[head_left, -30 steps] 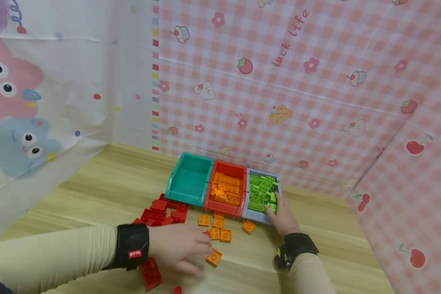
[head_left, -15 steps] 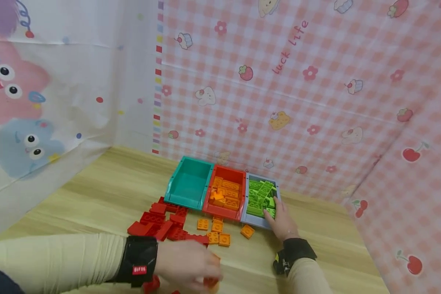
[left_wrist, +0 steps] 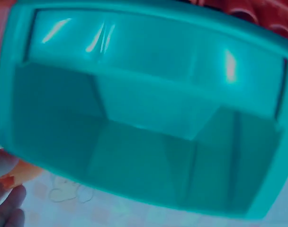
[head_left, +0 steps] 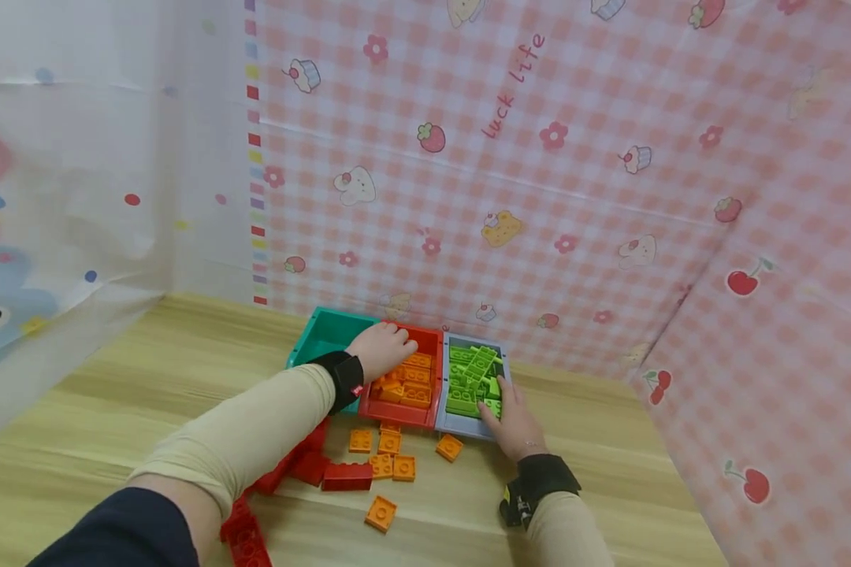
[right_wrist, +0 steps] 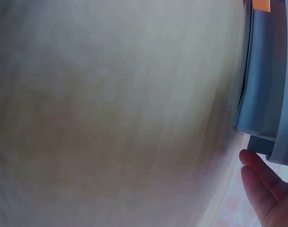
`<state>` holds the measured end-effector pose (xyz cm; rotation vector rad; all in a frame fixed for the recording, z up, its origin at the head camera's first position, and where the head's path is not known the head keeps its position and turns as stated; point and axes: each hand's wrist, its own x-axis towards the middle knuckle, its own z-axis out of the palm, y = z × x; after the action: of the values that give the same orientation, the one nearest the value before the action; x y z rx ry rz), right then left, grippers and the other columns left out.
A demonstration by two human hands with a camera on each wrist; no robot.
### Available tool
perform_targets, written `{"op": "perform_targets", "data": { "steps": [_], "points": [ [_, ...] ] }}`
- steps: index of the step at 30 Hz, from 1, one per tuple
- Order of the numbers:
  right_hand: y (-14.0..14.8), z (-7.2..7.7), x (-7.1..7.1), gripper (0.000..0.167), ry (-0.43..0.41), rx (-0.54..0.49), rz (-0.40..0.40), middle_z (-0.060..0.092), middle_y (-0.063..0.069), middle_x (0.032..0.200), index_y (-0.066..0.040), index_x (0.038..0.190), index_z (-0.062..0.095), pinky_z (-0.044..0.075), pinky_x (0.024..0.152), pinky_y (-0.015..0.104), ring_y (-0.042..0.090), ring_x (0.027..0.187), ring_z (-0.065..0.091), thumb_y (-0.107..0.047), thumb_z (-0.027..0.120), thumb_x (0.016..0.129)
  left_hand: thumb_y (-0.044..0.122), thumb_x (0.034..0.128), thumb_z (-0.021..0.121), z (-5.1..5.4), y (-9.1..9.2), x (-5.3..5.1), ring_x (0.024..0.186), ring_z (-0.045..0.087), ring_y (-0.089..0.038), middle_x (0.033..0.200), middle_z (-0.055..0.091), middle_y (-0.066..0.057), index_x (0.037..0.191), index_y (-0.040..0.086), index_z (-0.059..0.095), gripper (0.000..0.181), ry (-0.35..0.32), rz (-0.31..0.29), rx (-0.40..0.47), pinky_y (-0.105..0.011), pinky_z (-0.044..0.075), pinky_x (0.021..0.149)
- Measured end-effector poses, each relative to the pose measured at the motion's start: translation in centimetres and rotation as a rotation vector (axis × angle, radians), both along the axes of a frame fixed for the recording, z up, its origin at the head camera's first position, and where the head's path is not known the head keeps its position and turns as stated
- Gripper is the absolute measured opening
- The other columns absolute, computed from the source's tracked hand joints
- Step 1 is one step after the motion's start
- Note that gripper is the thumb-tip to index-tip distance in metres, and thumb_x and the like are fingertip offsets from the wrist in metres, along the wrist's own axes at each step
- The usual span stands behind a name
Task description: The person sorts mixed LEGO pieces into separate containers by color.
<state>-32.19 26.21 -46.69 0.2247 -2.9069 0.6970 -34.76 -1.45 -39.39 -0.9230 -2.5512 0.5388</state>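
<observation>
My left hand (head_left: pixel 381 350) is over the back of the red bin (head_left: pixel 400 416), which holds several orange building bricks (head_left: pixel 417 376). In the left wrist view, its fingers pinch an orange brick (left_wrist: pixel 24 173), mostly hidden. The teal bin (head_left: pixel 319 339) stands to the left; its visible inside holds nothing in the left wrist view. My right hand (head_left: pixel 516 421) rests at the right edge of the grey bin (head_left: pixel 461 425), fingers fairly straight along the rim. Green bricks (head_left: pixel 471 382) fill that bin. The right wrist view shows fingertips beside the grey bin's wall (right_wrist: pixel 265 85).
Loose orange bricks (head_left: pixel 404 468) lie on the wooden table (head_left: pixel 113 394) before the bins, one orange brick (head_left: pixel 380 513) nearer me. Red bricks (head_left: pixel 347 476) lie left of them, partly behind my left arm. A checked cloth (head_left: pixel 411 197) hangs close behind the bins.
My left hand has moved from the loose bricks at the front up and back to the red bin, an orange brick in its fingers. My right hand stays at the grey bin. The head view has shifted.
</observation>
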Motion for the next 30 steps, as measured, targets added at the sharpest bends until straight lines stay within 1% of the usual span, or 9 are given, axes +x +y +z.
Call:
{"op": "perform_targets", "data": {
  "steps": [6,11,13,16,18,20,24,26,30],
  "points": [
    [-0.2,-0.2,0.2,0.071,-0.020,-0.029,-0.004,0.025,0.019,0.146,-0.009,0.147,0.022,0.036,0.096,0.051,0.034,0.127,0.037,-0.043,0.051,0.092,0.012,0.0917,0.059,-1.4,0.1,-0.8,0.099,0.056,-0.025,0.106,0.063,-0.006,0.112,0.014,0.065,0.021,-0.084,0.107,0.015,-0.039,0.040,0.093],
    [-0.5,0.0,0.0,0.071,-0.026,-0.027,-0.001,0.024,0.020,0.146,-0.008,0.147,0.022,0.036,0.095,0.052,0.036,0.126,0.038,-0.043,0.051,0.092,0.011,0.0926,0.057,-0.9,-0.7,0.5,0.103,0.055,-0.027,0.107,0.063,-0.007,0.112,0.015,0.066,0.021,-0.078,0.114,0.049,-0.044,0.033,0.099],
    [-0.5,0.0,0.0,0.071,-0.026,-0.028,0.004,0.023,0.020,0.147,-0.007,0.147,0.021,0.035,0.096,0.052,0.037,0.127,0.037,-0.043,0.050,0.092,0.014,0.0921,0.059,-0.8,-1.0,1.6,0.100,0.055,-0.026,0.104,0.062,-0.006,0.109,0.014,0.067,0.018,-0.029,0.045,0.087,-0.043,0.036,0.096],
    [-0.4,-0.2,0.0,0.072,-0.024,-0.027,0.014,0.022,0.020,0.147,-0.007,0.147,0.020,0.034,0.097,0.052,0.037,0.128,0.035,-0.043,0.050,0.093,0.019,0.0902,0.063,-0.8,-1.3,3.8,0.090,0.056,-0.021,0.097,0.061,-0.003,0.104,0.014,0.066,0.015,0.018,-0.139,0.105,-0.034,0.044,0.084],
    [-0.2,-0.3,-0.1,0.072,-0.028,-0.022,0.021,0.022,0.020,0.147,-0.007,0.148,0.019,0.033,0.098,0.051,0.037,0.129,0.034,-0.043,0.049,0.093,0.024,0.0886,0.064,-1.2,-1.4,5.5,0.081,0.055,-0.016,0.091,0.060,0.001,0.101,0.015,0.064,0.015,0.000,-0.254,0.051,-0.027,0.046,0.073],
    [-0.1,-0.3,-0.1,0.072,-0.022,-0.022,0.030,0.021,0.022,0.147,-0.006,0.147,0.018,0.033,0.098,0.052,0.038,0.129,0.033,-0.042,0.049,0.093,0.030,0.0866,0.066,-1.6,-1.6,7.1,0.072,0.053,-0.012,0.086,0.059,0.004,0.099,0.016,0.063,0.018,-0.079,-0.300,-0.016,-0.023,0.044,0.064],
    [0.3,0.0,-0.2,0.072,-0.014,-0.014,0.024,0.023,0.023,0.146,-0.004,0.147,0.020,0.032,0.098,0.053,0.039,0.129,0.032,-0.042,0.049,0.093,0.035,0.0850,0.067,-2.8,-1.9,9.1,0.062,0.052,-0.008,0.075,0.059,0.007,0.094,0.018,0.062,0.019,-0.219,-0.214,-0.055,-0.021,0.043,0.056],
    [0.5,0.1,-0.1,0.071,-0.015,-0.009,0.015,0.023,0.024,0.146,-0.004,0.146,0.021,0.032,0.098,0.053,0.039,0.129,0.032,-0.041,0.050,0.093,0.035,0.0858,0.066,-3.7,-2.1,9.2,0.058,0.052,-0.008,0.070,0.059,0.007,0.093,0.019,0.063,0.018,-0.233,-0.155,-0.037,-0.021,0.042,0.052],
    [0.4,0.1,0.1,0.071,-0.016,0.000,0.011,0.025,0.025,0.144,-0.002,0.146,0.022,0.032,0.098,0.054,0.040,0.129,0.032,-0.040,0.050,0.093,0.034,0.0833,0.070,-5.6,-2.4,8.5,0.054,0.052,-0.007,0.063,0.056,0.007,0.094,0.021,0.063,0.018,-0.209,-0.124,-0.028,-0.022,0.041,0.047]
  ]
}}
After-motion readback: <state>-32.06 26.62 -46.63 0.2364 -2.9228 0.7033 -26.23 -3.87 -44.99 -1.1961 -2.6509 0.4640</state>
